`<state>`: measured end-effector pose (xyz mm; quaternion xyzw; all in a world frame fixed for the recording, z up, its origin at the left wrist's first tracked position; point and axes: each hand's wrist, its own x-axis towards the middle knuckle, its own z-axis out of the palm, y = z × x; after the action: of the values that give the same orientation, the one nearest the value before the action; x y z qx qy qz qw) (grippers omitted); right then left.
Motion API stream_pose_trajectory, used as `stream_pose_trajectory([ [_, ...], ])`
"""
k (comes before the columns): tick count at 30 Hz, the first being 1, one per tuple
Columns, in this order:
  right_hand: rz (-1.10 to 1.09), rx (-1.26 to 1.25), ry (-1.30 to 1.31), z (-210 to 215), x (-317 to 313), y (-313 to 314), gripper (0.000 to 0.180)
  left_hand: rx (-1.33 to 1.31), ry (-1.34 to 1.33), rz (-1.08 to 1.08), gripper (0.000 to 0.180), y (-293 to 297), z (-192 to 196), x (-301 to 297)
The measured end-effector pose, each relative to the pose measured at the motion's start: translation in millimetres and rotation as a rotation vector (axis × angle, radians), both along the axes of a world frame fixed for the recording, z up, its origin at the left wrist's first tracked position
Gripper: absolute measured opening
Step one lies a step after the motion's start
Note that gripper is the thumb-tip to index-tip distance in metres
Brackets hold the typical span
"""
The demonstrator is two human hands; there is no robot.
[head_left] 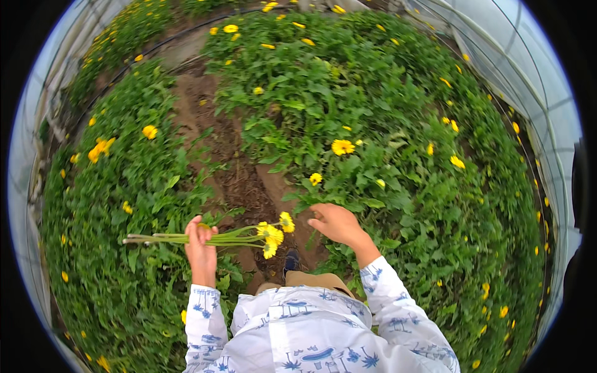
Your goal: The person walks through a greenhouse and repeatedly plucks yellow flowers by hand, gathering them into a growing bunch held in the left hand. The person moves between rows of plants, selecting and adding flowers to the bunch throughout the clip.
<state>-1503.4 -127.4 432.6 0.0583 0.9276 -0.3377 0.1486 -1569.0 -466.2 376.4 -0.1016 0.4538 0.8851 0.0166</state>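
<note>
My left hand is closed around the green stems of a small bunch of yellow daisy-like flowers. The bunch lies sideways, its blooms pointing right and its pale cut stem ends sticking out to the left. Right of the blooms, my right hand hovers with fingers loosely bent and thumb apart, holding nothing that I can see. Just above that hand a yellow flower grows at the edge of the right plant bed, and a larger yellow flower stands farther up in the leaves.
Dense green plants with scattered yellow blooms fill the right bed; another leafy bed runs along the left. A brown dirt path passes between them, with my dark shoe on it. Clear plastic greenhouse walls curve along the sides.
</note>
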Motion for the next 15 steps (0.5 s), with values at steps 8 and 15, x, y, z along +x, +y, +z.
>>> stream_pose_trajectory([
  [8, -0.157, -0.078, 0.098, -13.7, -16.6, 21.3, 0.041, 0.047, 0.014, -0.151, 0.025, 66.1, 26.1, -78.2],
  [15, -0.390, -0.060, 0.019, -24.1, -21.6, 50.0, 0.043, 0.048, -0.014, -0.287, 0.024, 123.3, 26.4, -158.1],
])
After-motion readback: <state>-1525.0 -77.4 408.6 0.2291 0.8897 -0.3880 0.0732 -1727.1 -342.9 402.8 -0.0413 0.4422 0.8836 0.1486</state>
